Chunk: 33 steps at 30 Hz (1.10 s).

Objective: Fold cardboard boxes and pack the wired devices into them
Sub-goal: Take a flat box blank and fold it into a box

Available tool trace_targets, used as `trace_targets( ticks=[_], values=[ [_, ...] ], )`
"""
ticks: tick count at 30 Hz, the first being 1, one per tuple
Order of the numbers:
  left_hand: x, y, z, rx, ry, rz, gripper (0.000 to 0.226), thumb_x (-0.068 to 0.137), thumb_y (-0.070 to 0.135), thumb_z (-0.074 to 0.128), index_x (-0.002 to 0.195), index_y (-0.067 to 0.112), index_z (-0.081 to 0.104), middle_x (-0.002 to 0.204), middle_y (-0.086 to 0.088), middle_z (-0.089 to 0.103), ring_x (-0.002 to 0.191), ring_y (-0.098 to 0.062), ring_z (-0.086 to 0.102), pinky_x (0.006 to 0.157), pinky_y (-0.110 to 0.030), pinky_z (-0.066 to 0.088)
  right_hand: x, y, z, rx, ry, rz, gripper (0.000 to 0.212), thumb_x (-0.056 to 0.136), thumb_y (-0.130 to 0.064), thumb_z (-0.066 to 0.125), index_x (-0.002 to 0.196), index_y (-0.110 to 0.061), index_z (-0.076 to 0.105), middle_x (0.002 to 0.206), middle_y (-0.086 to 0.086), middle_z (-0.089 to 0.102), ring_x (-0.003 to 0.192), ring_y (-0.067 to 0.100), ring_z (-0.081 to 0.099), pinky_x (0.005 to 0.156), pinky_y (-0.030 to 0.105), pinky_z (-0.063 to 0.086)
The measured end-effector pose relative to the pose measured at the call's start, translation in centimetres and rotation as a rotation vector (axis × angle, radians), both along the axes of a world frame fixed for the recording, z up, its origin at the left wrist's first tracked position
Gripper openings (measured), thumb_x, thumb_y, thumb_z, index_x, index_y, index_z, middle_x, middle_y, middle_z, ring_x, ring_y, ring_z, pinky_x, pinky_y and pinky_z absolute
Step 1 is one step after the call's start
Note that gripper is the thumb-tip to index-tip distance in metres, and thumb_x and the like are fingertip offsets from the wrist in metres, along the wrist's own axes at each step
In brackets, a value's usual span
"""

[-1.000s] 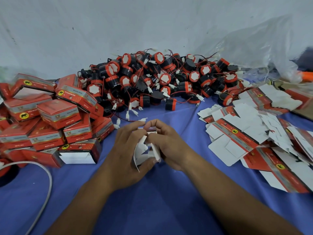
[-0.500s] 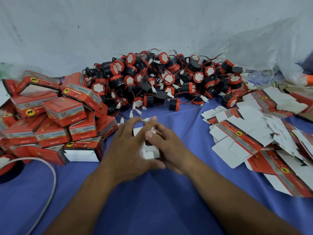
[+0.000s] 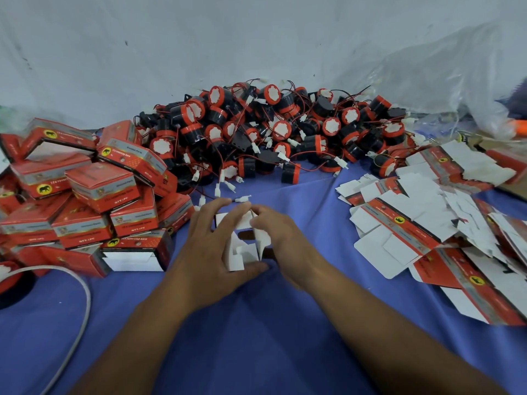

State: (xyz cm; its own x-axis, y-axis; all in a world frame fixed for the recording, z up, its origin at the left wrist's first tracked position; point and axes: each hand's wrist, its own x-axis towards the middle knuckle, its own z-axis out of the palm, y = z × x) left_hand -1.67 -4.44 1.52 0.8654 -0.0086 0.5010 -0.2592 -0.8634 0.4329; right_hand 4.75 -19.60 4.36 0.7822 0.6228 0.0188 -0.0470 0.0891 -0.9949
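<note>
A small cardboard box, white inside showing, sits half folded between my hands at the middle of the blue cloth. My left hand holds its left side, thumb under the near corner, fingers over the top. My right hand pinches a flap on its right side. A big heap of black and orange wired devices with white plugs lies behind. Flat unfolded boxes are spread at the right.
Packed red boxes are stacked at the left, one open-ended box nearest my left hand. A grey cable curves at the lower left. A clear plastic bag lies at the back right. A pale wall stands behind.
The box's flaps have been turned and folded between my fingers, and it now stands more box-shaped. Both hands stayed in about the same place.
</note>
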Motion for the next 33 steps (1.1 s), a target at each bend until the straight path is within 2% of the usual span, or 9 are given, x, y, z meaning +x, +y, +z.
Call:
trace_targets(
  ticks=[4,8,12,15,19,23,25,29,33],
  values=[
    [0.2,-0.3,-0.3,0.043,-0.021,0.027,0.091,0.07,0.072,0.059,0.147,0.032,0.033,0.145,0.002,0.031,0.133,-0.022,0.032,0.099,-0.03,0.034,-0.8,0.7,-0.1,-0.117,-0.088,-0.092,0.024,0.086,-0.039,0.053,0.102,-0.032,0.07,0.102,-0.011,0.071,0.1,0.013,0.068,0.084,0.036,0.056],
    [0.4,-0.4,-0.3,-0.015,-0.176,-0.026,0.081,0.073,0.055,0.065,0.141,0.02,0.037,0.137,-0.007,0.045,0.125,-0.023,0.043,0.105,-0.03,0.034,-0.9,1.5,-0.3,-0.179,-0.213,-0.253,0.022,0.084,-0.032,0.058,0.103,-0.03,0.068,0.096,-0.013,0.071,0.091,0.006,0.067,0.079,0.029,0.057],
    [0.4,-0.5,0.0,-0.099,-0.274,-0.055,0.073,0.071,0.052,0.069,0.133,0.023,0.041,0.128,0.024,0.041,0.122,0.005,0.038,0.106,-0.02,0.032,-0.6,1.2,-0.4,-0.125,-0.104,-0.224,0.02,0.089,-0.017,0.063,0.107,-0.026,0.067,0.099,-0.002,0.072,0.094,0.02,0.07,0.076,0.038,0.061],
    [0.1,-0.4,0.1,-0.194,-0.226,-0.069,0.076,0.068,0.058,0.073,0.133,0.043,0.036,0.129,0.039,0.036,0.122,0.006,0.041,0.102,-0.02,0.037,-0.4,0.8,-0.2,-0.012,0.031,-0.102,0.026,0.09,-0.015,0.066,0.114,-0.025,0.065,0.106,0.001,0.071,0.096,0.027,0.07,0.068,0.036,0.06],
    [-0.2,-0.1,-0.1,-0.305,-0.129,-0.012,0.085,0.062,0.065,0.074,0.132,0.043,0.032,0.13,0.024,0.041,0.121,-0.004,0.046,0.097,-0.016,0.04,-0.2,0.5,-0.4,0.004,0.02,-0.05,0.033,0.089,-0.01,0.067,0.119,-0.023,0.063,0.107,0.0,0.068,0.084,0.015,0.065,0.066,0.027,0.056],
    [-0.2,0.1,0.1,-0.116,-0.117,-0.12,0.091,0.063,0.072,0.069,0.141,0.041,0.031,0.138,0.028,0.033,0.129,-0.003,0.037,0.107,-0.013,0.026,0.2,0.5,-0.6,-0.023,-0.037,-0.104,0.032,0.087,-0.005,0.065,0.114,-0.022,0.063,0.096,-0.003,0.07,0.083,0.015,0.065,0.075,0.038,0.059],
    [0.0,0.1,0.0,-0.041,-0.107,-0.115,0.084,0.074,0.069,0.061,0.144,0.033,0.032,0.142,0.013,0.037,0.131,-0.017,0.038,0.108,-0.015,0.021,0.3,0.4,-0.6,-0.009,-0.036,-0.099,0.032,0.086,-0.005,0.064,0.112,-0.022,0.064,0.094,-0.001,0.071,0.084,0.017,0.066,0.071,0.036,0.058],
    [0.2,0.1,-0.3,-0.042,-0.102,-0.03,0.07,0.084,0.057,0.06,0.143,0.025,0.039,0.137,-0.002,0.047,0.127,-0.026,0.043,0.108,-0.026,0.028,0.2,0.4,-0.7,0.022,-0.021,-0.046,0.031,0.086,-0.012,0.061,0.113,-0.027,0.068,0.115,0.02,0.063,0.106,0.038,0.062,0.076,0.041,0.054],
    [0.3,0.4,-0.5,-0.131,-0.043,0.013,0.065,0.083,0.058,0.058,0.142,0.037,0.039,0.137,0.002,0.045,0.13,-0.021,0.038,0.106,-0.027,0.03,0.2,0.3,-0.5,0.059,0.017,0.055,0.033,0.093,-0.016,0.06,0.126,-0.017,0.063,0.128,0.021,0.061,0.118,0.038,0.059,0.098,0.054,0.049]
  ],
)
